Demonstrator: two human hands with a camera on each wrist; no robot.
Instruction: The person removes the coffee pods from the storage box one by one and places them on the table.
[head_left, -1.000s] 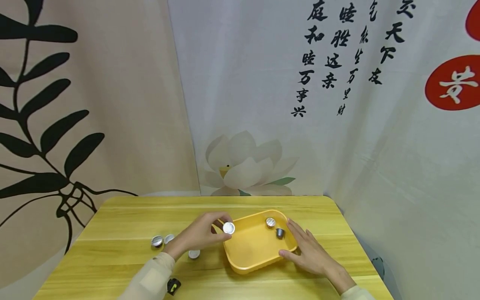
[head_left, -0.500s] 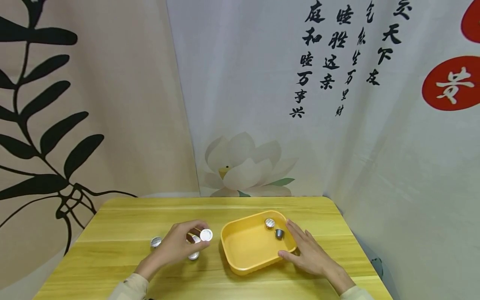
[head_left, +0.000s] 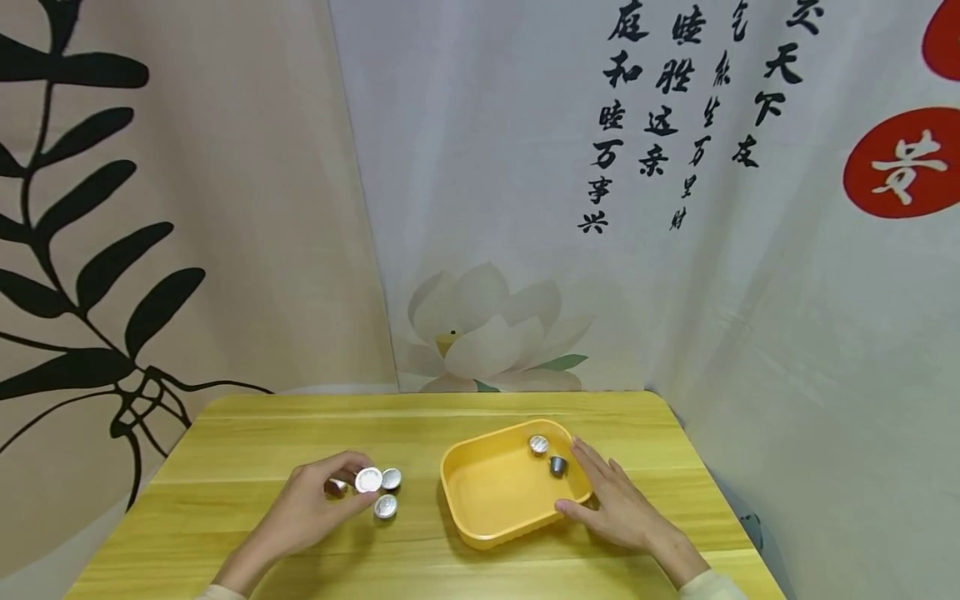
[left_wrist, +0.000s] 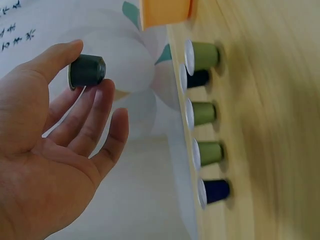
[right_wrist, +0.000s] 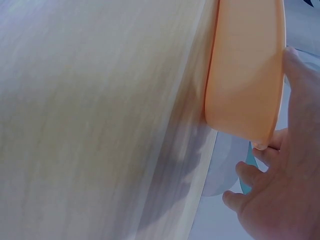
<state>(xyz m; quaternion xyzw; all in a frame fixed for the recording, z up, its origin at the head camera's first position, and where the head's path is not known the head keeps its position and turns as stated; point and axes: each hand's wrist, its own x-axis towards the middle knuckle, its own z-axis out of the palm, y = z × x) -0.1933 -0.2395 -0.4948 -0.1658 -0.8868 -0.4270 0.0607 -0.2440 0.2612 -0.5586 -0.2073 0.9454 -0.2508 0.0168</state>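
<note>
My left hand [head_left: 311, 504] pinches a dark green coffee capsule [left_wrist: 87, 71] between thumb and fingertips, raised above the table. Its pale lid faces the head camera. Close by on the wood stand several more capsules: a green one [left_wrist: 204, 56] with a white lid, a dark blue one [left_wrist: 217, 191] and others lined up in the left wrist view. The left fingers partly cover one in the head view. At the right end of a yellow plastic tray [head_left: 480, 540], my right hand [head_left: 618, 508] rests around the corner, thumb at the near rim, fingers along the side.
Inside the tray, towards its right end, are a silver-lidded capsule [head_left: 538, 444] and a dark capsule [head_left: 558, 466] on its side. The wooden table [head_left: 420, 575] ends at the back before a printed cloth [head_left: 495, 208].
My left hand has moved left from the tray's left edge to the capsules on the table, with the capsule still in its fingers. The right hand stays at the tray.
</note>
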